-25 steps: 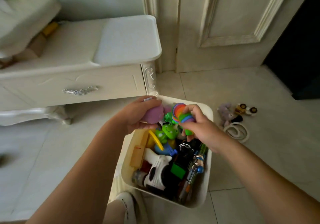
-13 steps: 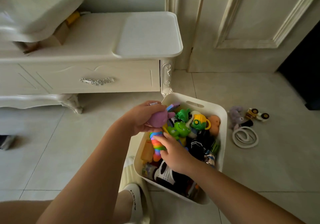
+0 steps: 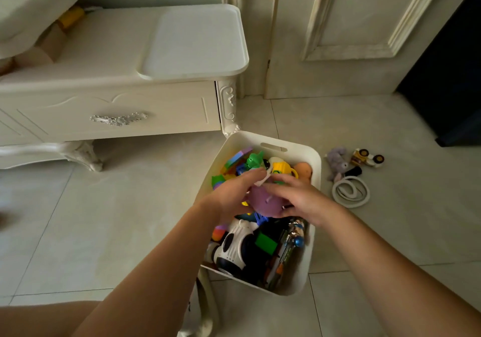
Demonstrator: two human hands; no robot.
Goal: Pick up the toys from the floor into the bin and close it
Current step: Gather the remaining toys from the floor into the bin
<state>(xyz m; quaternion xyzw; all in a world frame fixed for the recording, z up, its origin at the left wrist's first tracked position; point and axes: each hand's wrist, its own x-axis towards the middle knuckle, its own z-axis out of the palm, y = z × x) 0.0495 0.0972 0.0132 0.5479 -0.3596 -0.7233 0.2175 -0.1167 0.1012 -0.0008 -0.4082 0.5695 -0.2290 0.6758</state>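
Note:
A white open bin (image 3: 313,170) stands on the tiled floor, filled with several colourful toys, among them a black-and-white robot toy (image 3: 234,248) near its front. Over the bin's middle both hands meet around a soft purple toy (image 3: 263,201) with a white tag. My left hand (image 3: 231,193) grips it from the left and my right hand (image 3: 302,198) covers it from the right. On the floor right of the bin lie a grey plush toy (image 3: 337,162), a small yellow toy car (image 3: 367,157) and a white ring (image 3: 350,191).
A cream cabinet (image 3: 117,118) with a carved leg (image 3: 229,107) stands just behind and left of the bin. A cream door (image 3: 351,32) is behind, with a dark opening (image 3: 453,76) at the far right. My socked foot (image 3: 205,308) rests at the bin's near-left corner.
My right hand has left the rainbow toy in the bin's left side and come up to the purple toy. My left hand has lowered that toy over the bin's middle.

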